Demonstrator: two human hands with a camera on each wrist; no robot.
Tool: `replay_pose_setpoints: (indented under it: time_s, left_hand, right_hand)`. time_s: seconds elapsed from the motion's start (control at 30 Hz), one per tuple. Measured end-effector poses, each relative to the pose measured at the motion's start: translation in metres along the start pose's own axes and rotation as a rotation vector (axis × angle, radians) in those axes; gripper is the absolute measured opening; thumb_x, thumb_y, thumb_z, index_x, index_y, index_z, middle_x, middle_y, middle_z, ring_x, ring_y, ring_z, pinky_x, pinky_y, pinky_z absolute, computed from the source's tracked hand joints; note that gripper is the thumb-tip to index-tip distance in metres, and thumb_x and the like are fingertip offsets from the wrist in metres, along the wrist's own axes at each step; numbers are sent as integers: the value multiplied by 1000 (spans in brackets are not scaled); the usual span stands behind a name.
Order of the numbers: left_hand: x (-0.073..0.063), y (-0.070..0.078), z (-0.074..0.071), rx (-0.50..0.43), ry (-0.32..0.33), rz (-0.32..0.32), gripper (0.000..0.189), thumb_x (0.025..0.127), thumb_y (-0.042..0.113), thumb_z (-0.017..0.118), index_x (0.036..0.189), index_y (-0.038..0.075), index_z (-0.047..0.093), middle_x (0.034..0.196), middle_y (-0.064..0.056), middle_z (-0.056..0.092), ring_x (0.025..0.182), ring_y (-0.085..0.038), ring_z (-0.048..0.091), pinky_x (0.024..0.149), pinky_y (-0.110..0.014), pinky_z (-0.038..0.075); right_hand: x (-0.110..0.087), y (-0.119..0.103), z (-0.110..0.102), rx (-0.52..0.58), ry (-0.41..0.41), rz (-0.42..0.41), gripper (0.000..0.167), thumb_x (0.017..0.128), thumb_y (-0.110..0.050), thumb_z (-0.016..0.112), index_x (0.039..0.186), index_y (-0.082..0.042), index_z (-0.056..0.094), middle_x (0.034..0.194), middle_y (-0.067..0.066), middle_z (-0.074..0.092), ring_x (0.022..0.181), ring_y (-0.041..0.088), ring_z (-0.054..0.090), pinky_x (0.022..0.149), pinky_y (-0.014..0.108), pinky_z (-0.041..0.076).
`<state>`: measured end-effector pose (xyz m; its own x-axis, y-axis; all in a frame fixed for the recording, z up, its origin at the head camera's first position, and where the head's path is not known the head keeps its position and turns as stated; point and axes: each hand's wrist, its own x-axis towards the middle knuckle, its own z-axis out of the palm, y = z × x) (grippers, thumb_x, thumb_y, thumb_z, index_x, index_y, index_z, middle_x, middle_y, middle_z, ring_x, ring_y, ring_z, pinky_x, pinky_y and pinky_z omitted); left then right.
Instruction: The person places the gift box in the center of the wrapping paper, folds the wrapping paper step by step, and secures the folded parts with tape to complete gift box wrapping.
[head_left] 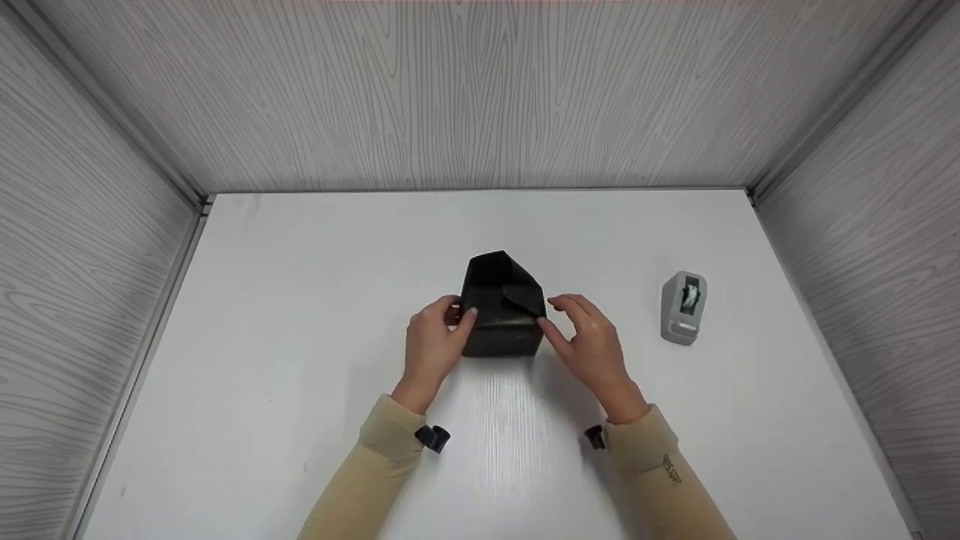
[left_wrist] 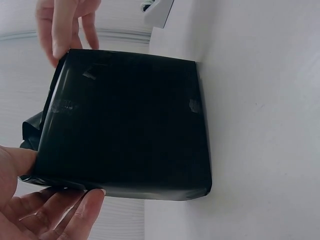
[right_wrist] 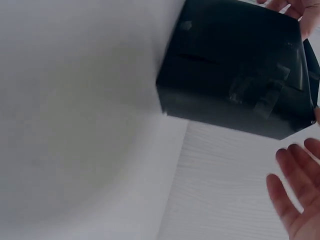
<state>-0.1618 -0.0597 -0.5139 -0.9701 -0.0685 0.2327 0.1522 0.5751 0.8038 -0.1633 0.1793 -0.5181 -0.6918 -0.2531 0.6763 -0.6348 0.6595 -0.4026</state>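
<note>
In the head view a black box wrapped in black paper (head_left: pixel 501 341) stands at the table's middle, its paper flaps raised and partly folded at the top. My left hand (head_left: pixel 433 345) holds its left side, thumb at the top edge and fingers along the side wall. The thumb of my right hand (head_left: pixel 596 346) touches the upper right edge, while its other fingers are spread off the box, as the right wrist view shows the hand (right_wrist: pixel 300 192). Strips of clear tape (right_wrist: pixel 270 97) stick to the box's side. What is inside the box is hidden.
A grey tape dispenser (head_left: pixel 682 307) with a roll of clear tape stands on the white table (head_left: pixel 300 300), to the right of the box. Wood-grain panels (head_left: pixel 480 97) close off the back and both sides. Black wrist mounts sit on both tan sleeves (head_left: pixel 367 480).
</note>
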Motion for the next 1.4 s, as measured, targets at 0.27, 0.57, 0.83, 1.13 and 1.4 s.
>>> replay_pose_setpoints:
  time_s: [0.27, 0.57, 0.83, 1.13, 1.4]
  left_hand:
    - [0, 0, 0, -3, 13, 2, 27, 92, 26, 70, 107, 4, 72, 93, -7, 73, 81, -16, 69, 73, -36, 54]
    - [0, 1, 1, -9, 7, -6, 29, 92, 26, 70, 108, 3, 71, 96, -8, 72, 82, -17, 69, 72, -36, 55]
    - [0, 1, 0, -16, 2, -13, 28, 92, 27, 69, 108, 4, 72, 96, -8, 72, 82, -16, 69, 72, -35, 55]
    - [0, 1, 0, -8, 0, -7, 28, 93, 27, 68, 108, 4, 72, 96, -8, 73, 83, -17, 69, 73, -36, 55]
    - [0, 0, 0, -6, -4, -12, 28, 93, 28, 68, 108, 5, 72, 95, -7, 72, 83, -16, 69, 72, -36, 55]
  right_hand:
    - [12, -8, 4, -216, 30, -11, 11, 78, -12, 80, 81, -7, 70, 80, 3, 68, 67, 16, 64, 53, 32, 50]
    - [11, -10, 7, -196, 63, 123, 3, 81, -7, 69, 83, -5, 67, 70, 6, 68, 60, 17, 65, 49, 33, 49]
    - [12, -14, 4, -114, -12, 248, 8, 79, -9, 71, 73, -9, 65, 65, 1, 65, 56, 15, 61, 49, 34, 47]
    - [14, -23, 9, -161, 12, 300, 16, 78, -5, 69, 65, -10, 61, 59, 0, 61, 51, 16, 56, 47, 35, 45]
    - [19, -27, 15, -238, 50, 412, 20, 77, -12, 70, 61, -11, 58, 55, 0, 57, 46, 18, 52, 43, 37, 41]
